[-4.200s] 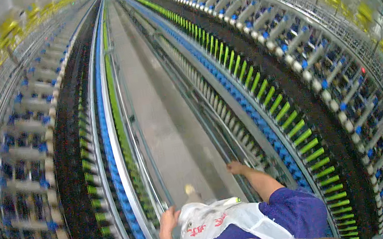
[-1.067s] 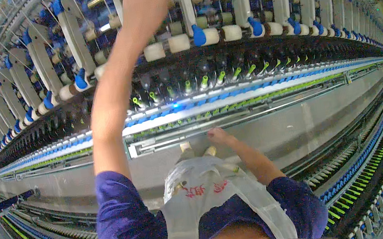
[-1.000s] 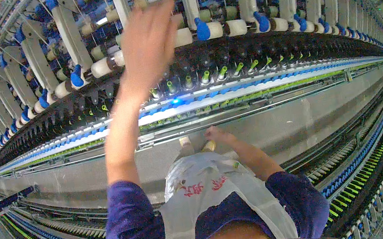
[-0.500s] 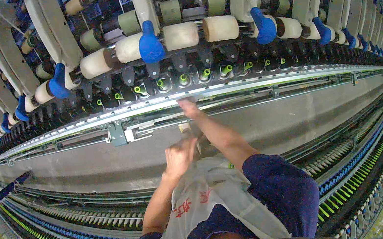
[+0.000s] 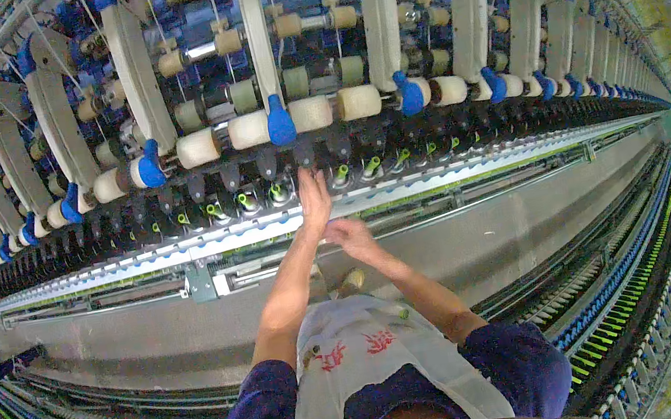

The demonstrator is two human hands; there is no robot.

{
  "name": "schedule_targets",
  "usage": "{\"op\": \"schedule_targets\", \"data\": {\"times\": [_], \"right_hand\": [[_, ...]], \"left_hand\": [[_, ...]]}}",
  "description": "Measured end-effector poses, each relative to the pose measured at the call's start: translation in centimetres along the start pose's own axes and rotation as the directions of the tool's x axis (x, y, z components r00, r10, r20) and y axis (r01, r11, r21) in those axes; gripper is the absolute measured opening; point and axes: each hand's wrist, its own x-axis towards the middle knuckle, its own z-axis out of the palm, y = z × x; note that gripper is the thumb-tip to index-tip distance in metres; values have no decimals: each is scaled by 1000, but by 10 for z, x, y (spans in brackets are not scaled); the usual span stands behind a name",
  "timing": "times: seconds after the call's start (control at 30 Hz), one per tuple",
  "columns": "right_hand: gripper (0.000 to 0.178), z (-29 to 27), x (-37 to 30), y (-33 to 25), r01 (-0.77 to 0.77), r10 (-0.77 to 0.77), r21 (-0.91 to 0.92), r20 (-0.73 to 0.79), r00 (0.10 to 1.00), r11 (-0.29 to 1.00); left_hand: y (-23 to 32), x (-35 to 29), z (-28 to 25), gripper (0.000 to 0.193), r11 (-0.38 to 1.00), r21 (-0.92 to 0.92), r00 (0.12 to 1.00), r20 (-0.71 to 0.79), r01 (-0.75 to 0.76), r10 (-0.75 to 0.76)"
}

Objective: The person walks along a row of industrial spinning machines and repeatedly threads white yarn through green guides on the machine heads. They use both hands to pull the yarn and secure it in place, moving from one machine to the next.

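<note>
My left hand (image 5: 315, 198) reaches up over the pale rail (image 5: 253, 235) into the row of spindles. Its fingers close around the place of one spindle, which they hide, along with anything they grip. On either side stand spindles with bright green tops, one left spindle (image 5: 278, 190) and one right spindle (image 5: 340, 175). Lower and nearer to me, my right hand (image 5: 351, 237) is just under the rail by my left wrist. Its fingers point left and are bent together; whatever is between them is too small or hidden to make out.
Above the spindles runs a row of cream rollers (image 5: 311, 114) between grey arms with blue ends (image 5: 280, 122). A grey box-shaped carriage (image 5: 201, 283) sits on the lower rail at left. Behind me is another machine row with green spindles (image 5: 595, 348). I wear a pale apron (image 5: 345, 329).
My left hand has risen from in front of the apron to the spindle row. My right hand has come back from the rail toward me. The view has shifted, so the machine appears lower.
</note>
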Motion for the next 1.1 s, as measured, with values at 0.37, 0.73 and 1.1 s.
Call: {"op": "schedule_targets", "data": {"times": [0.37,0.73,1.1], "right_hand": [[33,-45,126,-307,402,-656,-827,54,752,393],[37,-43,162,-305,236,-402,-865,43,915,444],[41,-32,37,-288,504,-559,-535,69,826,678]], "left_hand": [[185,-81,-152,31,807,-544,972,-81,-230,223],[147,-99,-193,42,763,-622,977,-206,-174,55],[155,-67,-210,37,206,-973,993,-86,-102,86]]}}
